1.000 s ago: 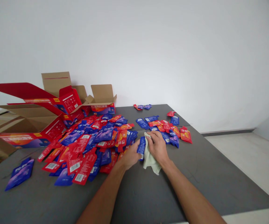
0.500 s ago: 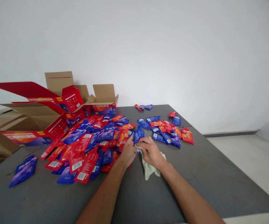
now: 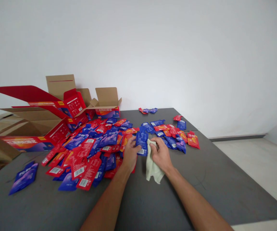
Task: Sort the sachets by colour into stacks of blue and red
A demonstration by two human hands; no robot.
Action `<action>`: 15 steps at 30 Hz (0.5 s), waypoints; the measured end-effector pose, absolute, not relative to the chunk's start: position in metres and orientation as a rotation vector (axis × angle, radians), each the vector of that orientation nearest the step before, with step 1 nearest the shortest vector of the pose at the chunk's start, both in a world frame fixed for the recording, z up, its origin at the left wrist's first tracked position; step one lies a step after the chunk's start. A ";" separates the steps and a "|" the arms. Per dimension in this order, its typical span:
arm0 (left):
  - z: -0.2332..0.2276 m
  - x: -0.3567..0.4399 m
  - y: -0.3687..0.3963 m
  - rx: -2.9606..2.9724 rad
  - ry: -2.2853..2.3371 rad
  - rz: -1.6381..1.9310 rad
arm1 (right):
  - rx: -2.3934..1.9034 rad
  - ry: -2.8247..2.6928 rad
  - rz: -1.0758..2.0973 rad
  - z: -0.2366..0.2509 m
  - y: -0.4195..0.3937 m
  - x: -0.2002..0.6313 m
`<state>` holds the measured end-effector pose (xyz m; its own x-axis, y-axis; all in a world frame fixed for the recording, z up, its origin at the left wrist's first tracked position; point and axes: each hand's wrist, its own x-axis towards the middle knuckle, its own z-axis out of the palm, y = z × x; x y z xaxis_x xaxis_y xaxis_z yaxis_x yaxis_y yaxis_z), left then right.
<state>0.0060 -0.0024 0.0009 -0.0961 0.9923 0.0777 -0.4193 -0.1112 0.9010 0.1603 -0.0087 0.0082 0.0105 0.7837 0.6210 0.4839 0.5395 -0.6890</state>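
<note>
My left hand (image 3: 130, 154) grips a blue pouch (image 3: 142, 143) by its left edge, with the pouch's printed back and barcode facing me. In my right hand (image 3: 161, 154) is a pale cloth (image 3: 152, 166), bunched under the fingers and hanging down beside the pouch's right edge. Just left of my left hand spreads a large heap of red and blue pouches (image 3: 88, 150). Beyond my right hand lies a smaller group of red and blue pouches (image 3: 171, 131).
Open red cartons (image 3: 56, 131) with raised flaps stand at the left, and another open carton (image 3: 107, 112) stands by the wall. A lone purple-blue pouch (image 3: 24, 178) lies at the front left. A few pouches (image 3: 148, 110) rest near the far edge of the grey table (image 3: 215, 189).
The cloth has come off the pouch and shifted to its right side with my right hand. The pouch now shows its full face, held in my left hand alone.
</note>
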 end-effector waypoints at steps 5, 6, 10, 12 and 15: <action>-0.008 0.008 -0.002 1.047 1.019 1.539 | -1.078 -1.639 0.365 0.008 -0.012 0.155; -0.009 0.010 -0.002 1.079 1.028 1.529 | -1.073 -1.634 0.362 0.008 -0.012 0.155; -0.007 0.015 -0.003 1.104 0.965 1.475 | -1.005 -1.658 0.356 0.011 -0.014 0.154; -0.002 0.016 -0.005 1.027 0.906 1.463 | -0.961 -1.695 0.352 0.012 -0.015 0.152; 0.006 0.015 -0.010 0.830 0.791 1.420 | -0.911 -1.775 0.347 0.010 -0.015 0.149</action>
<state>0.0154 -0.0105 0.0064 0.0074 0.9997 0.0237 -0.5064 -0.0167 0.8621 0.1486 -0.0155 0.0105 -0.1475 0.7210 0.6770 0.4131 0.6669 -0.6202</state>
